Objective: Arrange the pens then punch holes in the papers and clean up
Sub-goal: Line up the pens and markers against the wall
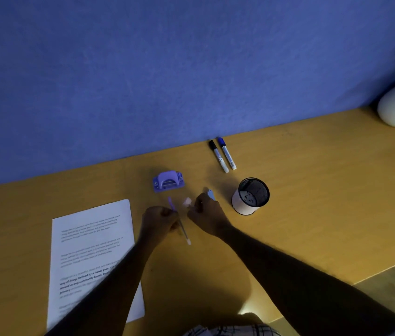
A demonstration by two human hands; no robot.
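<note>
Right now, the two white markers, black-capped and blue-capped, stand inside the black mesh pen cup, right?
Not inside. The head view shows the black-capped white marker and the blue-capped white marker lying side by side on the yellow wooden desk, beyond the black mesh pen cup.

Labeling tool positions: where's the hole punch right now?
In the head view the hole punch sits by the blue wall, just beyond the left hand, with the pen cup to its right.
</note>
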